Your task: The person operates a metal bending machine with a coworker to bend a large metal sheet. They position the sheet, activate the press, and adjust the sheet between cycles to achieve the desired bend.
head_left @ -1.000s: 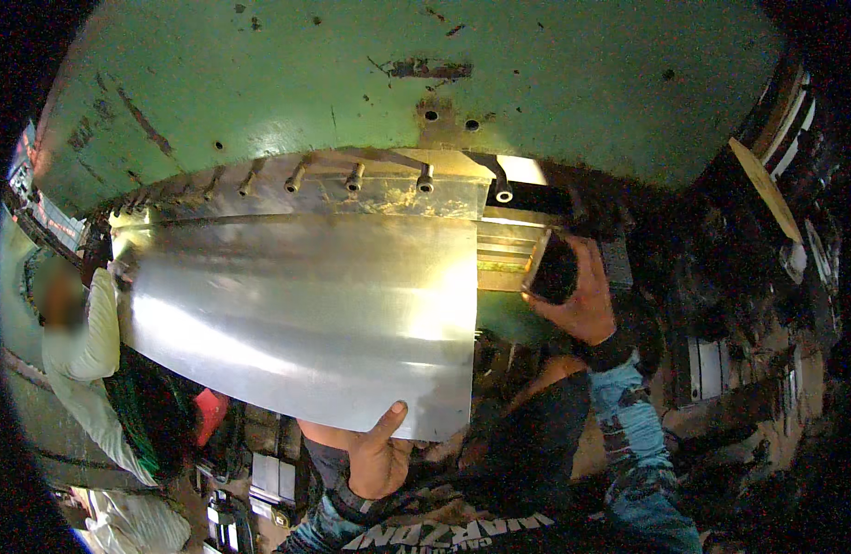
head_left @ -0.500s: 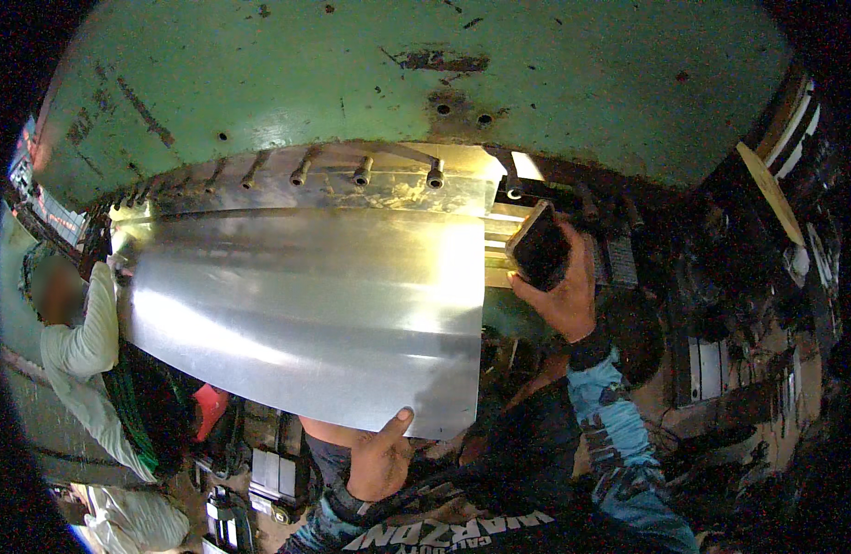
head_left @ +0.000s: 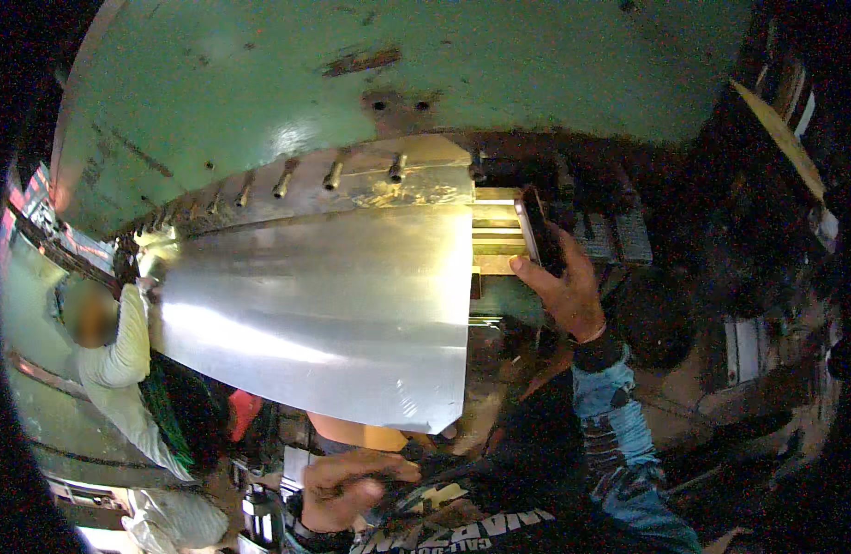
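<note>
A large shiny sheet of metal (head_left: 324, 295) lies flat, its far edge against a metal bar with a row of bolts (head_left: 370, 171) on a green machine. My right hand (head_left: 573, 291), beyond the sheet's right edge, grips a dark phone (head_left: 539, 231) between thumb and fingers. The phone stands tilted, nearly edge-on, with bright light falling on the yellowish metal rails (head_left: 497, 231) beside it. My left hand (head_left: 347, 485) is off the sheet, below its near edge and close to my body. Its fingers are stretched out, slightly blurred, with nothing seen in them.
The green machine body (head_left: 259, 74) spans the far side. At the left, another person in a white sleeve (head_left: 121, 342) stands by the sheet's left end. A red object (head_left: 244, 413) shows below the sheet. A dark round object (head_left: 652, 319) stands right of my forearm.
My left hand has let go of the sheet's near edge and drawn down toward my body. The phone in my right hand has turned more edge-on. The whole view has shifted somewhat.
</note>
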A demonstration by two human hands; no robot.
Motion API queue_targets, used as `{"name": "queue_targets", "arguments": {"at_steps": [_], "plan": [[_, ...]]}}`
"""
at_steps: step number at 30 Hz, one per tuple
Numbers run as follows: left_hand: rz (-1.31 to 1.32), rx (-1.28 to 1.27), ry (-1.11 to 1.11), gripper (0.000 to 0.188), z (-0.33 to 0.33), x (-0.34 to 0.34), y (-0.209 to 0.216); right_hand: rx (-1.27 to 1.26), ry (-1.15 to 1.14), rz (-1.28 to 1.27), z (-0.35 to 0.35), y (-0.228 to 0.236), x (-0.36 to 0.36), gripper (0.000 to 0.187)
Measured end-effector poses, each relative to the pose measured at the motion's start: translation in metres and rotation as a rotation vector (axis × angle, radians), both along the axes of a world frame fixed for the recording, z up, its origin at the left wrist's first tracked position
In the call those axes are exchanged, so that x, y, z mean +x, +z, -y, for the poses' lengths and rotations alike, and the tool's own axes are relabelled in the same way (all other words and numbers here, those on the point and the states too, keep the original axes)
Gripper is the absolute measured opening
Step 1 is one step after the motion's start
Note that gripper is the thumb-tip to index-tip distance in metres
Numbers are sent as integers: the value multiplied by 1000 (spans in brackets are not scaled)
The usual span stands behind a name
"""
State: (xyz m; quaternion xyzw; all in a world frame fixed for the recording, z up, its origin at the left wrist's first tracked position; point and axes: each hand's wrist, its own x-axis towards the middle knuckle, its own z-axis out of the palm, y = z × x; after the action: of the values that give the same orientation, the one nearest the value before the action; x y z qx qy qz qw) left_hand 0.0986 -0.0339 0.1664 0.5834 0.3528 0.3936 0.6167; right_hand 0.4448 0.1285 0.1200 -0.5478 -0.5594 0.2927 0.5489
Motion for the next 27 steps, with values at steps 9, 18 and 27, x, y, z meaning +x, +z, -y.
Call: {"name": "queue_targets", "arguments": {"at_steps": [9,18,27], "plan": [[-369,208,506,29,-34,60,13,-13,42,-275,-11,-10,17,54],[-522,212,442,42,-45,110,11,139,-135,-57,7,-14,-2,80],[-469,201,358,54,-36,98,9,238,50,-55,25,-13,-14,89]]}}
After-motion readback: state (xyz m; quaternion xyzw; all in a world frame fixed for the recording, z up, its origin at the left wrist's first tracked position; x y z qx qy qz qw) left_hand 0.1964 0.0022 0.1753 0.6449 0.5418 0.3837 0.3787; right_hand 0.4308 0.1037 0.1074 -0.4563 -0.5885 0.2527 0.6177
